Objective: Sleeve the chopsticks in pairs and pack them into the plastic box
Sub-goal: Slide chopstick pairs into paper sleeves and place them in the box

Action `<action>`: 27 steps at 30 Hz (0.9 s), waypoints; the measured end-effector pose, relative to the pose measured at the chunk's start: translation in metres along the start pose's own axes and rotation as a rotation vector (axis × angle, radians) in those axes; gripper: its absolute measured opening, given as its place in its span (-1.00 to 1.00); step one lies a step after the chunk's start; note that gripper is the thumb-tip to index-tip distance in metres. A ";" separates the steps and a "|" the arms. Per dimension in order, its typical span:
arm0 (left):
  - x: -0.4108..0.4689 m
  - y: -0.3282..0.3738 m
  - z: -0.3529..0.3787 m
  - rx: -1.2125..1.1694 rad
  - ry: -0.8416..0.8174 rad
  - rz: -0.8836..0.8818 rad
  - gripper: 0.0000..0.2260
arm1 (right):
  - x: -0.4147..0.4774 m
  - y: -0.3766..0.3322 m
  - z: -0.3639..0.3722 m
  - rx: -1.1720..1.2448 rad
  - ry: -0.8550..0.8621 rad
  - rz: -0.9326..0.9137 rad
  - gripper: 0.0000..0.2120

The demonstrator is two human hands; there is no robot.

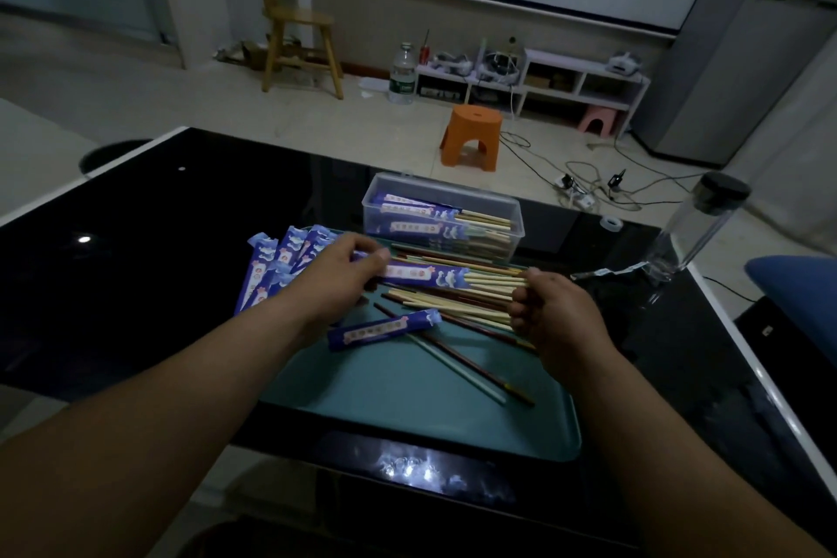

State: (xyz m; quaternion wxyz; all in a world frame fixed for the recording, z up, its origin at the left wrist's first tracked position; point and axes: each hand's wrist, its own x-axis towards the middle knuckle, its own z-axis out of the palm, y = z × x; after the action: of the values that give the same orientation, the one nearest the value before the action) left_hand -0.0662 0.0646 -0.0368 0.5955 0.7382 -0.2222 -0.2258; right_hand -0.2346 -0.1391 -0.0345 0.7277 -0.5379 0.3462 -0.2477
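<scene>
My left hand (342, 272) grips the closed end of a blue paper sleeve (425, 276) held above the teal tray (407, 403). A pair of pale chopsticks (493, 281) sticks out of the sleeve's right end, and my right hand (550, 308) pinches their free ends. Under them lies a pile of loose chopsticks (453, 308), pale and dark. One more blue sleeve (385, 329) lies on the tray, and a fan of empty sleeves (271, 272) lies at its left edge. The clear plastic box (441, 215) behind the tray holds several sleeved pairs.
The tray sits on a glossy black table (158, 249). A clear bottle with a black cap (697, 222) stands at the table's right side, with a tape roll (610, 222) near it. An orange stool (473, 136) and cables are on the floor beyond.
</scene>
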 end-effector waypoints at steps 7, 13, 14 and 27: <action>0.020 -0.001 -0.011 -0.237 0.327 -0.007 -0.93 | 0.043 -0.012 0.007 0.134 0.107 -0.024 -0.78; 0.017 -0.002 -0.005 -0.170 0.272 -0.011 -0.92 | 0.096 -0.041 0.044 0.016 0.223 0.051 -0.80; 0.016 -0.001 -0.004 -0.165 0.264 -0.015 -0.91 | 0.103 -0.044 0.049 0.006 0.216 0.059 -0.77; 0.002 0.007 -0.001 -0.055 0.183 -0.051 -0.85 | 0.089 -0.037 0.039 -0.272 0.211 -0.059 -0.63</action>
State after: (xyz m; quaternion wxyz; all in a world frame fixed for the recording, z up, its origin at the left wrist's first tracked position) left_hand -0.0645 0.0627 -0.0295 0.6276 0.7445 -0.1415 -0.1785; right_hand -0.1474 -0.1910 -0.0136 0.6002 -0.6125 0.4348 -0.2749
